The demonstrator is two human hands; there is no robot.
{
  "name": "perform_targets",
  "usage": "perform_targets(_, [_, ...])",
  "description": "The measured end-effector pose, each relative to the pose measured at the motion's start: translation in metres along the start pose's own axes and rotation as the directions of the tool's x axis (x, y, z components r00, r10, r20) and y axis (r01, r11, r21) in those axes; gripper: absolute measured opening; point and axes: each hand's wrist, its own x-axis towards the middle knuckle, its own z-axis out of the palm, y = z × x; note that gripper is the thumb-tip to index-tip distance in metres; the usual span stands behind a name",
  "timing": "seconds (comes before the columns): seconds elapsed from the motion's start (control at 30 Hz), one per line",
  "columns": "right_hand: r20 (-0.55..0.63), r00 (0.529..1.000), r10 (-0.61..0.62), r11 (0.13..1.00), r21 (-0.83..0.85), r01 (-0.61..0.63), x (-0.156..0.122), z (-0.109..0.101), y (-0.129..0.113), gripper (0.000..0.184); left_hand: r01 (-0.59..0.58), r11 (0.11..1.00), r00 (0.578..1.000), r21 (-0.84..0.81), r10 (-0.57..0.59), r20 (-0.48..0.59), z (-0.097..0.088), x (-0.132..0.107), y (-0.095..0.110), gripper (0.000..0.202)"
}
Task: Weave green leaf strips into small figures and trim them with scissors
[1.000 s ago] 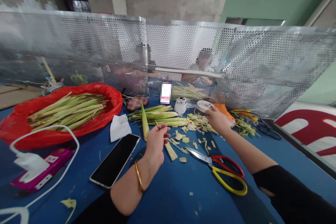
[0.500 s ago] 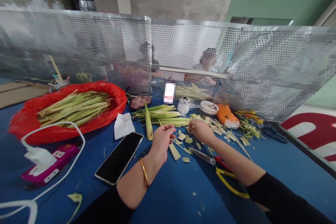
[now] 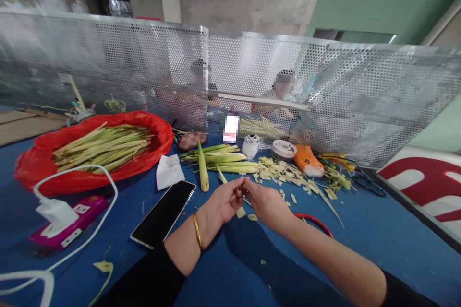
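My left hand (image 3: 224, 200) and my right hand (image 3: 265, 203) meet fingertip to fingertip above the blue table (image 3: 230, 268). The left fingers are pinched shut on a thin pale-green leaf strip (image 3: 221, 174) that pokes out up and to the left. The right fingers are pinched too, against the left ones; what they hold is hidden. A gold bangle (image 3: 198, 231) sits on my left wrist. Just beyond the hands lie a bundle of green stalks (image 3: 219, 158) and a pile of leaf cuttings (image 3: 281, 170). The scissors (image 3: 314, 219) are mostly hidden under my right forearm.
A red bag (image 3: 32, 172) with stalks lies at the left, with a phone (image 3: 163, 213), a white tissue (image 3: 168, 172) and a pink power strip (image 3: 68, 223) nearer. A thread spool (image 3: 249, 146), tape roll (image 3: 284, 149) and orange tool (image 3: 308, 161) stand by the perforated screen (image 3: 324, 86); people sit behind it.
My right hand has drawn back from the tape roll, over the cuttings, to meet my left hand. The left hand has closed into a pinch. The scissors are now covered by my right arm.
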Motion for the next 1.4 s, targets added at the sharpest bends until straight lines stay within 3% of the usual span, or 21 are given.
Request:
perform_targets(0.13, [0.025,0.999,0.023,0.999,-0.04,-0.022,-0.013,0.0,-0.004,0.017,-0.088,0.995,0.994,-0.049,0.085,-0.072,-0.004,0.001,0.008,0.012])
perform_targets(0.23, [0.003,0.999,0.034,0.999,0.007,-0.034,-0.019,-0.011,0.009,0.019,-0.134,0.989,0.985,-0.063,0.126,-0.119,-0.007,0.0,0.018,0.013])
perform_targets(0.33, [-0.121,0.985,0.122,0.989,0.094,-0.11,-0.014,-0.025,0.036,0.019,-0.188,0.98,0.973,-0.07,0.176,-0.151,-0.011,-0.001,0.034,0.011])
perform_targets(0.43, [-0.226,0.949,0.221,0.975,0.065,-0.211,0.0,-0.032,0.059,0.022,-0.256,0.963,0.955,-0.08,0.24,-0.174,-0.016,-0.003,0.052,0.011])
perform_targets(0.53, [-0.153,0.982,0.106,0.994,0.039,-0.101,0.018,-0.026,0.057,0.02,-0.318,0.944,0.936,-0.091,0.297,-0.19,-0.022,-0.005,0.064,0.012])
perform_targets(0.67, [0.029,0.994,-0.106,0.994,0.023,0.105,0.039,0.001,0.029,0.024,-0.344,0.934,0.927,-0.096,0.322,-0.191,-0.024,-0.004,0.066,0.013])
perform_targets(0.8, [0.13,0.983,-0.129,0.988,-0.066,0.138,0.053,0.021,0.022,0.017,-0.332,0.939,0.933,-0.093,0.312,-0.18,-0.024,-0.003,0.063,0.016])
perform_targets(0.9, [0.156,0.987,-0.044,0.982,-0.175,0.071,0.057,0.016,0.05,0.008,-0.342,0.935,0.93,-0.092,0.323,-0.176,-0.025,-0.003,0.065,0.016])
perform_targets(0.97, [0.124,0.991,0.051,0.967,-0.255,-0.018,0.055,0.005,0.078,0.012,-0.351,0.932,0.926,-0.092,0.331,-0.179,-0.026,-0.003,0.067,0.015])
perform_targets(1.07, [0.008,0.976,0.216,0.916,-0.347,-0.2,0.046,-0.017,0.115,0.025,-0.349,0.933,0.926,-0.091,0.328,-0.186,-0.027,-0.001,0.067,0.016])
perform_targets(1.13, [-0.077,0.954,0.288,0.882,-0.367,-0.296,0.04,-0.029,0.127,0.027,-0.343,0.935,0.928,-0.089,0.323,-0.187,-0.026,0.0,0.066,0.017])
perform_targets(1.23, [-0.122,0.956,0.266,0.894,-0.339,-0.292,0.036,-0.035,0.116,0.03,-0.334,0.939,0.931,-0.078,0.316,-0.184,-0.025,0.001,0.064,0.017])
perform_targets(1.33, [0.0,0.996,0.087,0.967,-0.239,-0.085,0.038,-0.021,0.078,0.025,-0.322,0.945,0.935,-0.061,0.306,-0.181,-0.024,0.0,0.062,0.016])
perform_targets(1.4, [0.109,0.993,-0.046,0.987,-0.146,0.062,0.042,-0.005,0.049,0.023,-0.315,0.948,0.937,-0.051,0.302,-0.176,-0.023,0.0,0.061,0.016])
